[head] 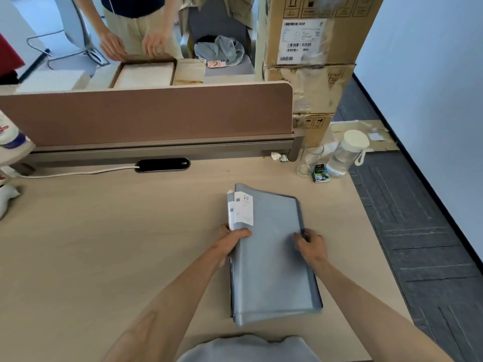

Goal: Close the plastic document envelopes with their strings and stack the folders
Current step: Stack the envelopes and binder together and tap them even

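Note:
A stack of grey plastic folders lies on the wooden desk, right of centre, its long side running away from me. White labels, one printed "20", show at the stack's far left corner. My left hand grips the stack's left edge, thumb on top of the upper cover. My right hand holds the right edge, fingers curled over it. The top folder's far end lifts slightly. No string or envelope clasp is visible.
A brown divider panel bounds the desk's far side, with a black cable port and white cable below it. A glass, a small carton and a clear bottle stand at the far right corner. Another person's hands handle a box beyond the divider.

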`<state>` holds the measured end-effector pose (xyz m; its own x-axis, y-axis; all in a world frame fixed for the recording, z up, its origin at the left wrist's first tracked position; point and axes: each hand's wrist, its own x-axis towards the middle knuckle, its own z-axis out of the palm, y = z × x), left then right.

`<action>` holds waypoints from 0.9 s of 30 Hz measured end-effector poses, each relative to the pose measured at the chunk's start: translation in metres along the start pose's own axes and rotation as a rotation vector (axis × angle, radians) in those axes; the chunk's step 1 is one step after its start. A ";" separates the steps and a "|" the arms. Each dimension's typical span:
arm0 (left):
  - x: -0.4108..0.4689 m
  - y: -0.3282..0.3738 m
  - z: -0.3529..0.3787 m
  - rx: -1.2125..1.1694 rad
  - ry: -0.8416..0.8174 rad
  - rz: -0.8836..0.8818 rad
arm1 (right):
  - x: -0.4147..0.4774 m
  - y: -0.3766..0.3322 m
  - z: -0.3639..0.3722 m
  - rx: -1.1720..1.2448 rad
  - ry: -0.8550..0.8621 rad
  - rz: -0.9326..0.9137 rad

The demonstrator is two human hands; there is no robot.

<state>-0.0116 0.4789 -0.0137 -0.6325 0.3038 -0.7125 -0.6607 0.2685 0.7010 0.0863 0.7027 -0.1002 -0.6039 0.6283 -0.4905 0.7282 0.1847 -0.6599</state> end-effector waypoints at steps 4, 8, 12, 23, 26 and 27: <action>-0.012 0.000 -0.009 -0.056 0.026 0.115 | -0.018 -0.017 0.002 0.180 -0.049 0.005; -0.023 0.004 -0.039 -0.113 0.107 0.164 | -0.037 -0.044 0.016 0.334 -0.112 -0.004; -0.038 0.004 -0.083 -0.138 0.166 0.201 | -0.052 -0.086 0.034 0.443 -0.225 -0.028; -0.096 0.056 -0.206 -0.076 0.231 0.638 | -0.118 -0.217 0.093 0.561 -0.117 -0.436; -0.095 0.065 -0.226 -0.017 0.193 0.658 | -0.132 -0.221 0.101 0.579 -0.048 -0.514; -0.092 0.064 -0.231 0.028 0.178 0.649 | -0.137 -0.217 0.103 0.576 -0.043 -0.528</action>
<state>-0.0895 0.2575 0.0895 -0.9563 0.2573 -0.1391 -0.1149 0.1066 0.9876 -0.0224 0.4987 0.0522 -0.8443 0.5341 -0.0432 0.0650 0.0221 -0.9976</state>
